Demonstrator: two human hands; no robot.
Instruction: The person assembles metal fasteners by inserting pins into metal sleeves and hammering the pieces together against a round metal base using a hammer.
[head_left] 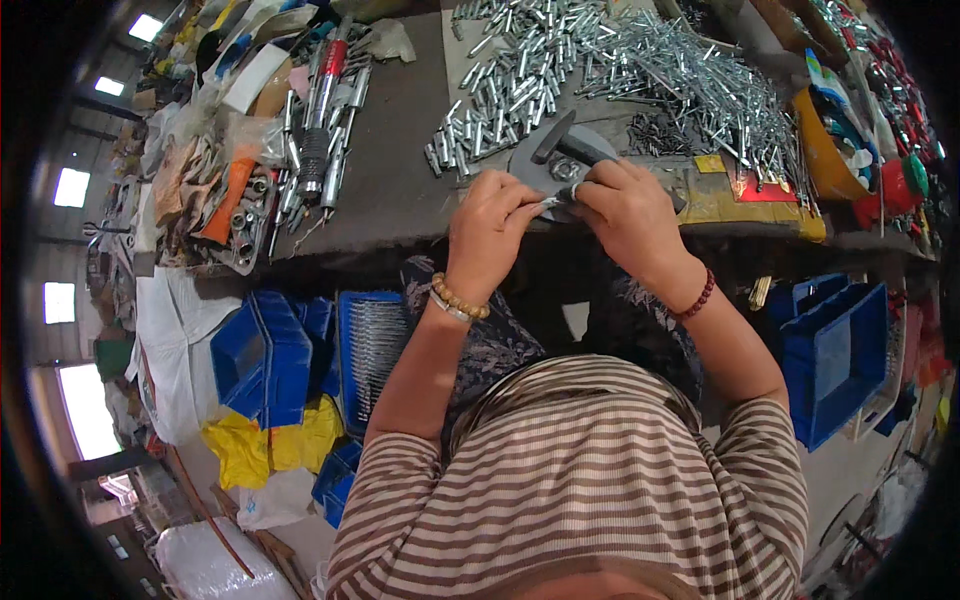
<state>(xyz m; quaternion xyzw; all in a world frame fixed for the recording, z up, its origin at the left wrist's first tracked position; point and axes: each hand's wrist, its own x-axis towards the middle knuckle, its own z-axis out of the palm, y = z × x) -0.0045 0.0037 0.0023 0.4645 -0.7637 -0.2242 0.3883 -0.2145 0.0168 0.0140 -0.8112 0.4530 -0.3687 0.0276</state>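
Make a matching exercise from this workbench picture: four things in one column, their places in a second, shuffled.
1. heap of shiny metal pins
2. blue plastic crate
3. light wooden bead bracelet
4. dark red bead bracelet

A. left wrist
B. bench top, beyond the hands
C. right wrist
D. below the bench, on the person's right

Pairs: 1-B, 2-D, 3-A, 4-C

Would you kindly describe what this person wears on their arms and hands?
Both forearms are bare below short sleeves striped brown and cream. The left hand wears no glove; its wrist carries a bracelet of tan beads. The right hand is gloveless too, with a dark red bead bracelet at the wrist.
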